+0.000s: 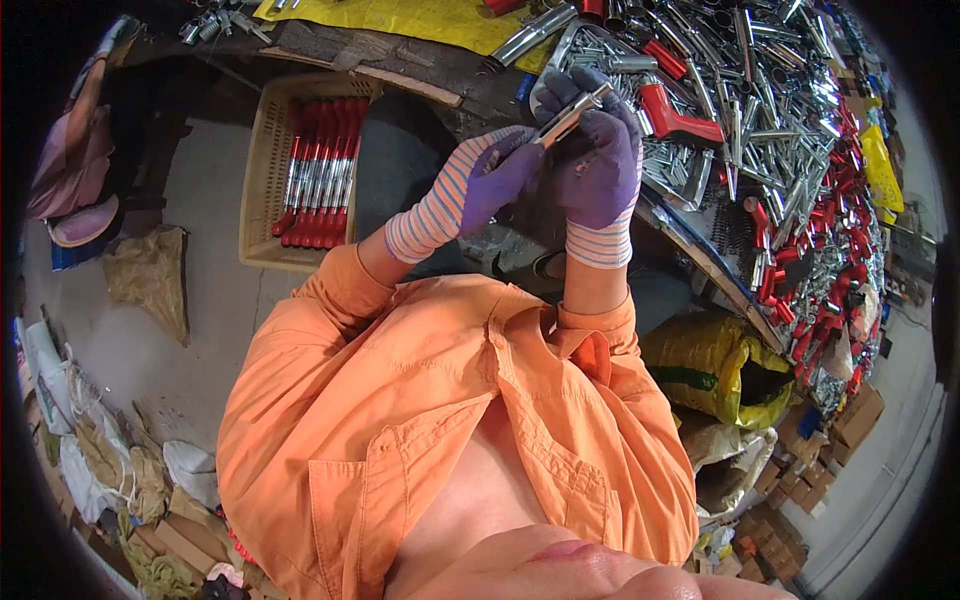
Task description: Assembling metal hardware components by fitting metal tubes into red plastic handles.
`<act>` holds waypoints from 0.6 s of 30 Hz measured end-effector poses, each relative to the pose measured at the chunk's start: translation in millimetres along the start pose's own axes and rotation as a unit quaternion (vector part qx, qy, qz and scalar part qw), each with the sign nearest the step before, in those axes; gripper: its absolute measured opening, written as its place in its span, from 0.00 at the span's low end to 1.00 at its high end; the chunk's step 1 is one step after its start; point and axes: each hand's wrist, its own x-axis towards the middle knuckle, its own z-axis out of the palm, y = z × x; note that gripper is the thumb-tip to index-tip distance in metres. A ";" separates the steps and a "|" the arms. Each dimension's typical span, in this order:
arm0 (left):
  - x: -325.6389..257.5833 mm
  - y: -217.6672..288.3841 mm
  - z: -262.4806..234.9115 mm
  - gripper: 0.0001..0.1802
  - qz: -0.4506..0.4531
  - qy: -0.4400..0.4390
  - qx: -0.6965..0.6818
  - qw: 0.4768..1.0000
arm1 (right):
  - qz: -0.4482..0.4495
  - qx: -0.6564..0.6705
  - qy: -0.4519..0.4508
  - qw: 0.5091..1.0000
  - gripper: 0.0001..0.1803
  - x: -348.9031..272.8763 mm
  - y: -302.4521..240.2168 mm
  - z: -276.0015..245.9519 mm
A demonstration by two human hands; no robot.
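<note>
Gloved left hand [500, 180] and right hand [604, 168], fingers gripping a silver metal tube [568, 124], beige crate [261, 160] of red-and-silver pieces [322, 170] at left, heaped metal parts [765, 105] at right.

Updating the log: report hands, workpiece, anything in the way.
Left hand gripping silver metal piece; right hand at its far end. Piece slanted. Loose metal parts heaped beside right hand.

- Moderate light overall, brightest on the shirt [440, 350]
- Glints on the metal parts [700, 85]
- Deep shadow beneath the table [350, 46]
- Hands [598, 180] fairly sharp, cuff stripes readable
- Fisheye bends outer edges; corners fall to black
</note>
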 end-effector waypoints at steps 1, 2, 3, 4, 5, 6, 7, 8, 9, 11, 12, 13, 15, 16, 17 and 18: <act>0.5 -1.9 -2.2 0.10 0.005 -0.001 0.015 1.000 | 0.083 0.183 0.026 0.979 0.21 -1.2 -1.0 2.2; 0.9 -3.8 -2.6 0.10 0.006 0.001 0.014 1.000 | 0.084 0.183 0.024 0.979 0.21 -2.9 -4.2 4.7; 1.6 -5.4 -3.7 0.11 0.044 0.007 0.013 0.999 | 0.102 0.171 0.034 0.979 0.22 -4.1 -7.5 8.4; 1.7 -5.9 -5.2 0.13 0.082 0.012 0.012 0.996 | 0.120 0.159 0.044 0.979 0.22 -4.4 -8.7 11.2; 0.1 -4.6 -7.2 0.13 0.083 0.016 0.013 0.996 | 0.056 0.073 -0.001 0.996 0.22 -3.4 -8.3 9.5; -2.5 -2.6 -7.5 0.14 0.076 0.019 0.029 0.997 | 0.057 0.073 -0.003 0.996 0.22 -3.8 -9.5 11.5; -4.3 -1.5 -7.8 0.15 0.068 0.022 0.045 0.996 | 0.074 0.122 0.009 0.990 0.22 -4.2 -11.4 14.7; -4.9 -2.7 -8.0 0.15 0.069 0.024 0.045 0.996 | 0.091 0.169 0.021 0.981 0.22 -4.6 -12.0 17.6; -5.2 -4.6 -7.5 0.15 0.081 0.033 0.046 0.995 | 0.091 0.169 0.021 0.981 0.22 -4.6 -10.7 19.8; -5.9 -5.5 -6.7 0.15 0.094 0.041 0.047 0.994 | 0.129 0.228 0.060 0.963 0.22 -3.3 -4.9 22.2; -6.5 -5.3 -6.9 0.14 0.100 0.053 0.056 0.992 | 0.129 0.228 0.060 0.963 0.22 -2.7 -1.1 19.8; -7.1 -5.0 -6.9 0.14 0.106 0.064 0.066 0.990 | 0.166 0.299 0.068 0.937 0.22 -2.3 3.3 15.7; -10.3 -3.1 -5.9 0.14 0.096 0.072 0.060 0.991 | 0.203 0.368 0.076 0.904 0.22 -4.3 8.6 12.3; -11.5 -2.8 -5.6 0.14 0.087 0.079 0.056 0.991 | 0.185 0.313 0.061 0.930 0.22 -5.6 10.4 11.8; -12.1 -3.7 -5.7 0.14 0.086 0.079 0.055 0.992 | 0.166 0.256 0.044 0.951 0.22 -6.5 11.3 11.8; -12.6 -5.1 -6.1 0.14 0.091 0.084 0.063 0.990 | 0.167 0.256 0.045 0.951 0.22 -5.6 7.5 14.0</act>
